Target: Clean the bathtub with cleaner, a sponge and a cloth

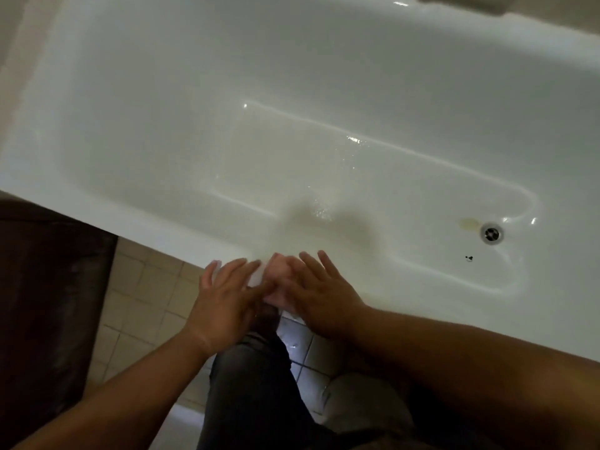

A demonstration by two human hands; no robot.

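Bathtub (292,92), white and wet, fills the upper view, drain (491,233) at right; over its near rim, left hand (224,297) and right hand (319,295), fingers spread, press a pale pink sponge-like object (279,277) between them.

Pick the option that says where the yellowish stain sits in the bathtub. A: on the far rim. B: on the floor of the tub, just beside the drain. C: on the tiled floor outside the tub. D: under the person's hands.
B: the yellowish stain lies on the bathtub floor just beside the metal drain, well away from both hands.
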